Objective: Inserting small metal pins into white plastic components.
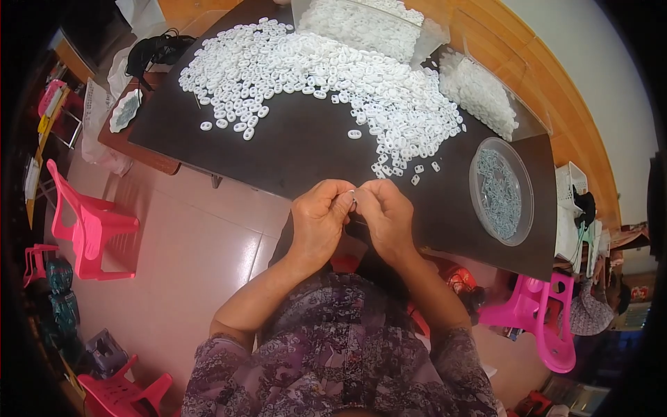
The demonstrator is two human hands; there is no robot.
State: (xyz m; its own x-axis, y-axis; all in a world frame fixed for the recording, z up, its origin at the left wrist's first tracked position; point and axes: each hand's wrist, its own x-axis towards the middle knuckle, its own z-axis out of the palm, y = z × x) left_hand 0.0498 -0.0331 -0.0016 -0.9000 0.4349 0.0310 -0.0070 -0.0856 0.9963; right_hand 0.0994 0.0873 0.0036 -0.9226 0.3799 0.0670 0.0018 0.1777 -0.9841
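At the table's near edge my left hand (324,219) and my right hand (385,217) meet, fingertips pressed together. Pinched between both is a small white plastic piece (352,195), mostly covered by the fingers. Beyond them a wide heap of white oval plastic pieces with two holes (278,59) spreads over the dark table (285,146). Smaller white pieces with holes (411,125) lie heaped nearer my right hand. One oval piece (354,134) lies apart, just beyond my fingers. To the right stands a round clear tub (522,233) of small grey-blue metal parts (499,194).
Clear bags of white pieces (361,28) (479,97) lie at the table's back. Pink plastic chairs stand on the left (97,222) and right (531,316). A small white dish (126,111) sits on a brown surface at the left. A white basket (571,182) is beyond the tub.
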